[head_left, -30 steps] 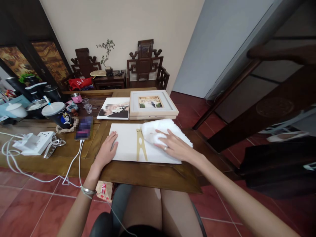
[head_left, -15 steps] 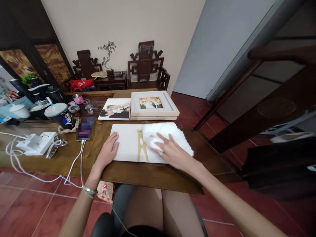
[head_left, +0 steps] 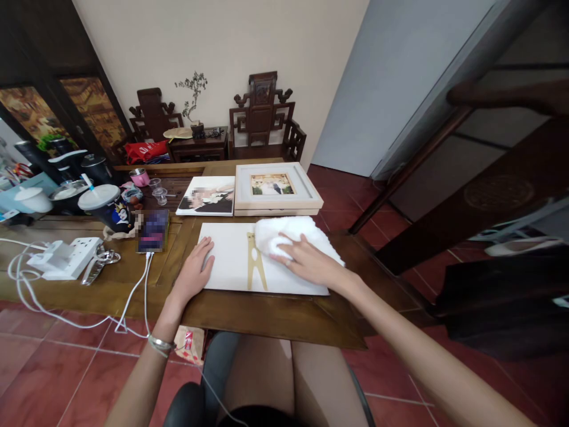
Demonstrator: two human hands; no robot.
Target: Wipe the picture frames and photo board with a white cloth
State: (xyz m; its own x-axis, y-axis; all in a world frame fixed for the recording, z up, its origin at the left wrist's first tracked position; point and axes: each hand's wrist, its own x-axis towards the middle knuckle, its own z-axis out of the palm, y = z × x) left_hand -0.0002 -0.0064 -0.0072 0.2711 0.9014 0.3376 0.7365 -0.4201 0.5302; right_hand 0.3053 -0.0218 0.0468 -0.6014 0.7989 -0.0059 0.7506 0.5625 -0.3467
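A flat white panel (head_left: 226, 261), perhaps an album or board, lies near the table's front edge and carries a long gold figure (head_left: 255, 264). My left hand (head_left: 194, 270) rests over the panel's left edge with fingers laid out, thumb apart. On the right half, my right hand (head_left: 313, 261) presses on a fluffy white cloth (head_left: 306, 228), its fingers bent into the fabric. The cloth covers the panel's upper right part and hangs past its right edge. Just behind the panel lie a photo print (head_left: 208, 198) and a pale framed picture box (head_left: 306, 193).
On the left of the wooden table (head_left: 267, 314) are a lidded cup (head_left: 109, 207), a phone (head_left: 152, 231), a white power strip (head_left: 73, 261) and a clear hair clip (head_left: 98, 261). White cables hang over the front edge. A dark wooden chair (head_left: 413, 172) stands at right.
My right hand and the cloth have moved slightly up and to the left over the panel, baring its lower right corner. My left hand stays in place.
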